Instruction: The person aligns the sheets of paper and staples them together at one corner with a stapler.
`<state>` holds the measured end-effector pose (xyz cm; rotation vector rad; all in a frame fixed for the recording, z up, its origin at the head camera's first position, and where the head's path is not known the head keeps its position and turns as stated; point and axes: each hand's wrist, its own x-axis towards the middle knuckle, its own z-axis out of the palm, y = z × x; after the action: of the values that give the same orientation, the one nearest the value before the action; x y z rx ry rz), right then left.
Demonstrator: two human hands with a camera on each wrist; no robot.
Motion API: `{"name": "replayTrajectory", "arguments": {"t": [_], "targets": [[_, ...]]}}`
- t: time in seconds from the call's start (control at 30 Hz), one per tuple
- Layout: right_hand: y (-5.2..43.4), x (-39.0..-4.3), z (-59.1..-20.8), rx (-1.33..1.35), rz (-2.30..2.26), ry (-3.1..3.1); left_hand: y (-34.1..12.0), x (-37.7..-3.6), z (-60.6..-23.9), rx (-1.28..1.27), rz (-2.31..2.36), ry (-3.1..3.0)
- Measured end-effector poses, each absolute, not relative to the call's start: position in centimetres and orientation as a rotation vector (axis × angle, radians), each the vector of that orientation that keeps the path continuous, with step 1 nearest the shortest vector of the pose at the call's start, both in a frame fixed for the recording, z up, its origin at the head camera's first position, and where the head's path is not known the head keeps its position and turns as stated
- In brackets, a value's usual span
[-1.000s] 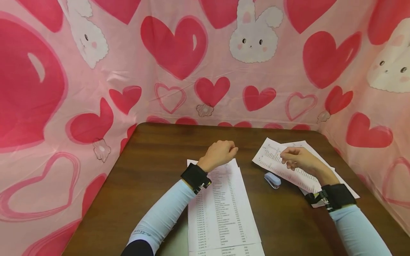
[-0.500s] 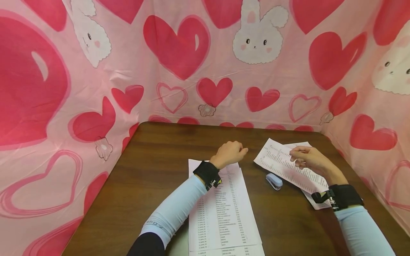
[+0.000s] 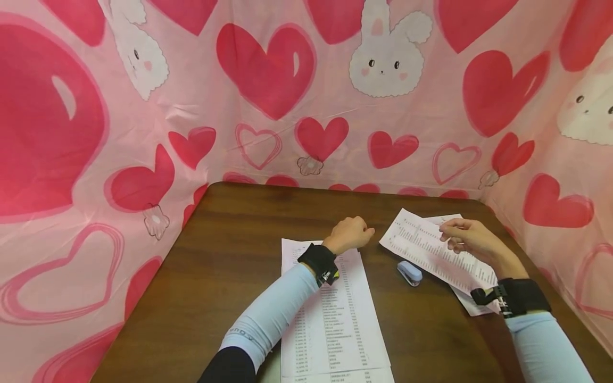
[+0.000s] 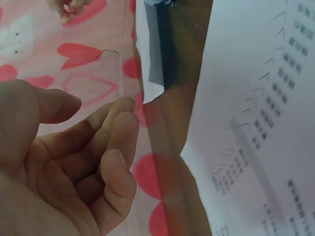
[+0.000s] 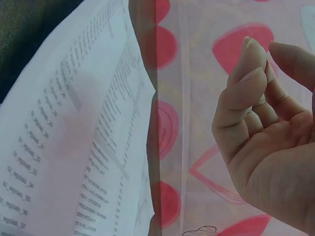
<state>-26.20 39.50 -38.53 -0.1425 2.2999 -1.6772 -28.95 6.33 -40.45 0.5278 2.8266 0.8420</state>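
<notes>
In the head view my left hand [image 3: 348, 235] is over the top end of a long stack of printed sheets [image 3: 330, 319]. Its fingers are loosely bent, and the left wrist view shows nothing between the thumb and fingers [image 4: 118, 182]. To the right, my right hand [image 3: 471, 242] is over a tilted printed sheet [image 3: 421, 244] that overlaps another sheet. The right wrist view shows its loosely curled fingers [image 5: 236, 103] with nothing between them. A small light-blue stapler [image 3: 409, 273] lies on the table between the two groups of paper.
The brown wooden table [image 3: 191, 298] is enclosed by a pink curtain [image 3: 268, 96] with hearts and rabbits at the back and sides. A pale edge shows under the left side of the long stack.
My left hand has shifted right across the top of the long stack. The right hand has drifted slightly right over the tilted sheet. The stapler and papers lie as before.
</notes>
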Motion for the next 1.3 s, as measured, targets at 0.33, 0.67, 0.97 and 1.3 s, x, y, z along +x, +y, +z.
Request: {"name": "replayTrajectory", "arguments": {"t": [0.33, 0.67, 0.97, 1.3], "targets": [[40.2, -26.4, -38.3, -0.106, -1.565, 2.393, 7.2, -29.0, -41.1, 0.467, 0.875, 2.779], [42.2, -26.9, -39.0, -0.001, -1.436, 2.435, 8.0, -29.4, -42.2, 0.439, 0.846, 2.777], [43.6, -27.2, -38.9, 0.020, -1.273, 2.508, 8.5, -29.6, -42.5, 0.405, 0.872, 2.749], [45.1, -27.5, -39.0, 0.085, -1.163, 2.504, 9.2, -29.8, -43.2, 0.372, 0.915, 2.719]]}}
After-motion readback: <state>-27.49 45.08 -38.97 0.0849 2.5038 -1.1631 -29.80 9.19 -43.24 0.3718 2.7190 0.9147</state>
